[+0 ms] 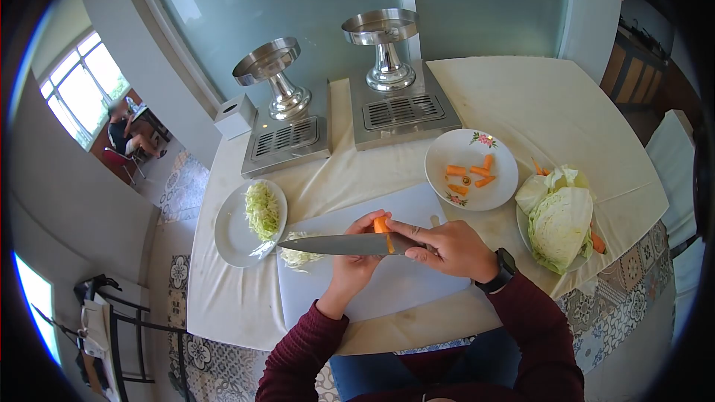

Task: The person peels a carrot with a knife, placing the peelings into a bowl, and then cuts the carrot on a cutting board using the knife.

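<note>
In my left hand (354,268) is a piece of carrot (381,225), held up above the white cutting board (402,290). My right hand (456,251) grips a large knife (335,244), its blade pointing left and lying across the front of my left hand. The blade is close against the carrot; whether it cuts in, I cannot tell. A small heap of shredded cabbage (299,257) rests on the board's left side, partly behind the blade. The knife's handle is mostly hidden inside my right hand.
A white plate (227,234) with more shredded cabbage stands left. A flowered bowl (477,147) holds several carrot pieces. At right, a cut cabbage (560,227) sits on a plate with carrots. Two metal stands (387,67) are at the back. Far left, a person (125,130) sits.
</note>
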### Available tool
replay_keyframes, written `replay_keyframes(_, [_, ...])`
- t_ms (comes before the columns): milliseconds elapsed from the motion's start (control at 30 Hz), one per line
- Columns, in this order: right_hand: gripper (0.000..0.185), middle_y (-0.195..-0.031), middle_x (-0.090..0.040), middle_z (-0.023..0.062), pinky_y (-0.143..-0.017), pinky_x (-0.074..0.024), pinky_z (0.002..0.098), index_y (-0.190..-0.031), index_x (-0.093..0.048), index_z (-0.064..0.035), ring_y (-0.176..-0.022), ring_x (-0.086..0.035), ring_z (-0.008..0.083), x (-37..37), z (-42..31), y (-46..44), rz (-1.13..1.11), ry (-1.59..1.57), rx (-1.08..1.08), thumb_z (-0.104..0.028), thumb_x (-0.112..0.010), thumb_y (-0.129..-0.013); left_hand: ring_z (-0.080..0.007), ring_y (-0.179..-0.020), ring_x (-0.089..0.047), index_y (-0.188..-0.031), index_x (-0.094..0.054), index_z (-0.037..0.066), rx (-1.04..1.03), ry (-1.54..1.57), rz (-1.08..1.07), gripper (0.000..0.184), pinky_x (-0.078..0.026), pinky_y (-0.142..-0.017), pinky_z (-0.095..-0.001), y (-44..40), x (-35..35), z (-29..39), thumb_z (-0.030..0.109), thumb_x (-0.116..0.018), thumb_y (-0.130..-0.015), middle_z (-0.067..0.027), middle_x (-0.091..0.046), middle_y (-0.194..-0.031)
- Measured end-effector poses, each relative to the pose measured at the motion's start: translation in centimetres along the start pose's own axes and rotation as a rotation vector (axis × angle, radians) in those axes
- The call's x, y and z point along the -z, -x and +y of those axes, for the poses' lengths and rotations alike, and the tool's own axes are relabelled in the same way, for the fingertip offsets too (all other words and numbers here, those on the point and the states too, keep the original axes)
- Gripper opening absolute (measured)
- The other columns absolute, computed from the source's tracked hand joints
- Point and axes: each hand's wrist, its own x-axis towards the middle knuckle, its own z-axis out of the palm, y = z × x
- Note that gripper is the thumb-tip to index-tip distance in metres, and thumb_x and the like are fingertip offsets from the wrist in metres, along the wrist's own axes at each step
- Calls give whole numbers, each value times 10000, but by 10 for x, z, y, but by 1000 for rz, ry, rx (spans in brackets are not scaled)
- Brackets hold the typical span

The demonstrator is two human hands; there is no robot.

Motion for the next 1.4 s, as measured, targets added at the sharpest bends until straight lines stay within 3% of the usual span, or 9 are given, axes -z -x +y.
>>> replay_keyframes(433, [474,-582,-543,103,-514,-432,364,-1433,-449,-275,-500,-544,266,-4,4,-3,118,-60,-61,-344,-521,-969,-203,-1133,-590,-1370,-434,-23,50,104,-57,577,-466,-978,-320,3,-3,-2,56,-704,-866,-103,-571,-1284])
replay_keyframes(533, [462,-626,-572,116,-532,-442,362,-1427,-458,-268,-525,-561,266,-8,10,-5,132,-158,-70,-310,-524,-971,-223,-1091,-605,-1367,-459,-2,115,162,-30,630,-459,-976,-350,1,-2,5,194,-751,-845,-94,-586,-1271])
replay_keyframes(633, [460,-659,-592,122,-543,-446,365,-1428,-457,-262,-537,-563,271,-7,15,-4,143,-170,-90,-298,-520,-974,-212,-1138,-591,-1366,-439,-11,74,260,-14,545,-454,-991,-330,0,1,-3,80,-683,-887,-115,-567,-1290])
replay_keyframes(800, [492,-654,-593,119,-543,-444,379,-1456,-411,-251,-538,-561,285,-4,8,-4,115,-229,-4,-320,-506,-979,-222,-1139,-593,-1343,-457,54,31,361,34,494,-451,-999,-340,-4,1,-14,60,-664,-893,-124,-538,-1337])
replay_keyframes(900, [511,-669,-597,116,-563,-448,344,-1452,-426,-178,-547,-559,277,5,-5,-2,-69,-148,-49,-332,-516,-973,-251,-1141,-592,-1322,-447,99,115,393,110,511,-458,-1007,-357,-5,1,-6,97,-694,-875,-114,-512,-1360])
replay_keyframes(1033, [520,-676,-618,84,-510,-442,367,-1463,-395,-284,-530,-568,282,-6,-4,0,-7,-123,71,-398,-501,-967,-264,-1139,-601,-1286,-418,122,130,503,40,453,-491,-989,-398,-5,4,-7,54,-648,-902,-124,-488,-1383])
replay_keyframes(1133, [510,-668,-614,73,-500,-442,365,-1460,-399,-294,-521,-567,277,-8,-2,1,13,-85,87,-393,-497,-969,-270,-1137,-603,-1321,-419,104,113,370,54,449,-505,-972,-414,-4,3,-8,244,-624,-947,-131,-485,-1383])
replay_keyframes(1233, [510,-660,-610,65,-496,-444,365,-1458,-401,-296,-514,-565,271,-7,-3,1,3,-67,88,-385,-504,-967,-260,-1125,-608,-1354,-417,75,88,407,10,606,-501,-973,-406,-4,4,-9,493,-550,-936,-136,-498,-1367])
replay_keyframes(1400, [517,-644,-600,60,-484,-438,363,-1460,-400,-286,-506,-565,261,-5,-7,1,-4,24,84,-393,-504,-965,-219,-1145,-585,-1353,-438,40,123,198,35,784,-485,-969,-363,-3,5,-8,663,-468,-879,-142,-532,-1326])
